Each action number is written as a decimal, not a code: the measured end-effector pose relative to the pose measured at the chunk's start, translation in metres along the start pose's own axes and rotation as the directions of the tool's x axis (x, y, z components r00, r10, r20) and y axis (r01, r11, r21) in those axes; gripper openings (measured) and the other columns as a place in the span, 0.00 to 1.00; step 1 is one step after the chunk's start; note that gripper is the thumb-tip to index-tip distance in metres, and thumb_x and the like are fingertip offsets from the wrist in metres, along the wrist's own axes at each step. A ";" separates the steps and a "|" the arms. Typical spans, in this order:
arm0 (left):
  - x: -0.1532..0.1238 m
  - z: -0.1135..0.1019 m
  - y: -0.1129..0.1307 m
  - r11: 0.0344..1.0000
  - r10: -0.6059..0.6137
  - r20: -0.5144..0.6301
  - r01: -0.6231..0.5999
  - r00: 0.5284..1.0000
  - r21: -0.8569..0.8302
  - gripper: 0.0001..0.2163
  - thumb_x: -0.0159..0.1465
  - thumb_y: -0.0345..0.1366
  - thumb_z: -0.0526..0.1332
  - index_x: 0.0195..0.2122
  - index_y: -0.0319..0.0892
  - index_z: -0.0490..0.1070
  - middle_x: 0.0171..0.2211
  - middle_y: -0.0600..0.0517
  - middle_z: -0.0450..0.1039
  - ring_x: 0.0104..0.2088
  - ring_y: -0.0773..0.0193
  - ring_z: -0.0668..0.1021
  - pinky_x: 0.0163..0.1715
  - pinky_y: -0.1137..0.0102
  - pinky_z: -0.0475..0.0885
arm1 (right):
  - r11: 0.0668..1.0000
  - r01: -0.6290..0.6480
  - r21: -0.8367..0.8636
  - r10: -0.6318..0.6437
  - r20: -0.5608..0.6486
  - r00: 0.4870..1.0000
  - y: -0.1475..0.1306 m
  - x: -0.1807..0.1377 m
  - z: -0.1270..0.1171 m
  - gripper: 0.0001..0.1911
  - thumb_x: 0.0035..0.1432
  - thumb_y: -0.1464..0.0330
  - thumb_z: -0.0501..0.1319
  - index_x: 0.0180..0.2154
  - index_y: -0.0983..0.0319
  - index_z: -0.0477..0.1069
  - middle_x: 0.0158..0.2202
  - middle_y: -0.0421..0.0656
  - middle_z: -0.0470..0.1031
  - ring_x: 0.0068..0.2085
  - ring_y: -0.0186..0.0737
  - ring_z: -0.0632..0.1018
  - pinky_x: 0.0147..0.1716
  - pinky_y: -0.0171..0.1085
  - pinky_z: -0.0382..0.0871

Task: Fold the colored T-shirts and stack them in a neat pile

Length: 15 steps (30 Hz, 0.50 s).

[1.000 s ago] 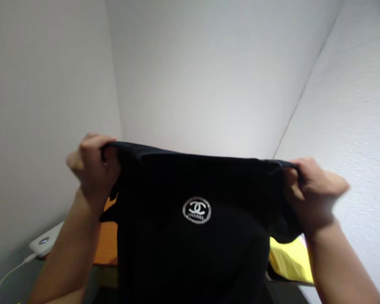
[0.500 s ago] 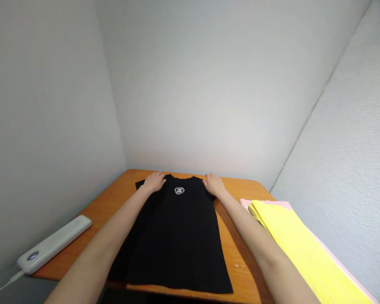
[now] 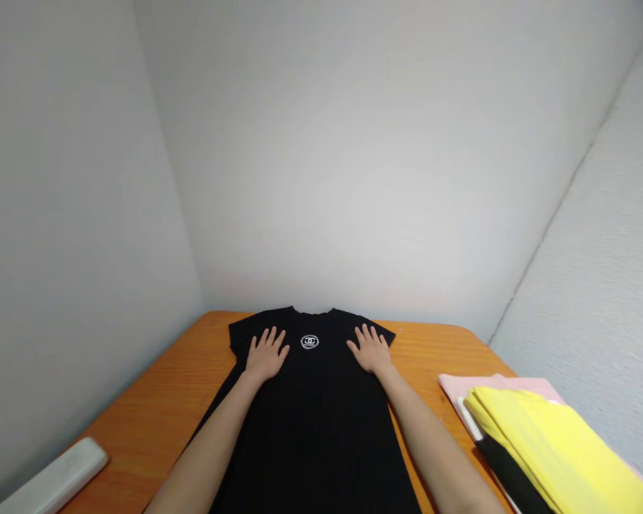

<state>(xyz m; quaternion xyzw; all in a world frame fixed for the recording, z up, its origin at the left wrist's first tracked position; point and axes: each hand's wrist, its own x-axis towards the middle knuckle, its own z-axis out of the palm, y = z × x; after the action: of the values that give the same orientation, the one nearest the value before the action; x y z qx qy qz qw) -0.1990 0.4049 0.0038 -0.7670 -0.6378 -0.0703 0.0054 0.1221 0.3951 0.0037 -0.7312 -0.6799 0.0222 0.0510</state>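
A black T-shirt (image 3: pixel 313 421) with a small round white logo (image 3: pixel 309 342) on the chest lies spread flat on an orange wooden table (image 3: pixel 155 407), its neck towards the far wall. My left hand (image 3: pixel 266 353) rests palm down on the shirt just left of the logo, fingers spread. My right hand (image 3: pixel 371 348) lies flat on the shirt to the right of the logo, fingers spread too. Neither hand holds anything.
A stack of folded clothes (image 3: pixel 541 442) sits at the table's right edge: yellow on top, then black, white and pink. A white oblong device (image 3: pixel 53 480) lies at the near left corner. Plain walls close in the table on the left, back and right.
One second ago both hands held the shirt up by its shoulders. They then laid it on the table, and now they press flat on its chest with the sleeves spread out.
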 end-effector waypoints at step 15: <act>-0.031 -0.003 0.017 0.999 -0.041 0.017 0.042 0.999 -0.017 0.30 0.69 0.53 0.37 0.68 0.47 0.49 0.70 0.48 0.44 0.69 0.52 0.48 0.65 0.50 0.45 | 0.996 0.065 -0.055 -0.066 -0.017 0.998 0.010 -0.018 0.000 0.36 0.67 0.48 0.38 0.68 0.59 0.47 0.70 0.46 0.44 0.69 0.49 0.46 0.65 0.51 0.39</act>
<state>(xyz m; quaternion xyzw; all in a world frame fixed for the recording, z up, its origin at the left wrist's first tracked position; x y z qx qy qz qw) -0.1885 0.3711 0.0044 -0.7542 -0.6529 -0.0697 -0.0079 0.1305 0.3764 0.0019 -0.7096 -0.7036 -0.0047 0.0380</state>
